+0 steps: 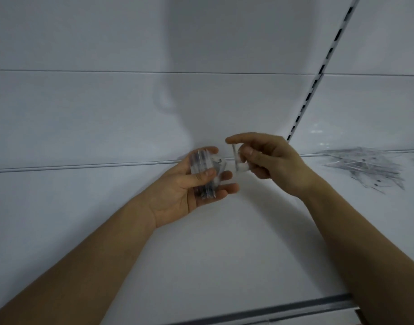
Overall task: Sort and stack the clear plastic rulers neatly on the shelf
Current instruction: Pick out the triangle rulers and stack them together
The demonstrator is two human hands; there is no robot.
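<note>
Hands meet above the white metal shelf (224, 242): my left hand (189, 191), palm up, grips a small bundle of clear plastic rulers (204, 174) seen end-on, thumb clamped across the top and fingers curled beneath. My right hand (269, 160) pinches one more clear plastic ruler (237, 158) between thumb and forefinger, held upright just beside the bundle — close, not yet touching. Joining the two well means, as I judge it, turning the single piece so its flat face matches the bundle's, easing my left thumb only enough to let it slide in, then squaring the ends against my palm so nothing splays. Clear plastic is slick; a loose grip could fan the lot. Further right, well apart from both hands, a scattered heap of clear rulers (365, 167) lies unsorted on the shelf near the slotted upright rail (318, 73) — most of the job, it seems, remains.
</note>
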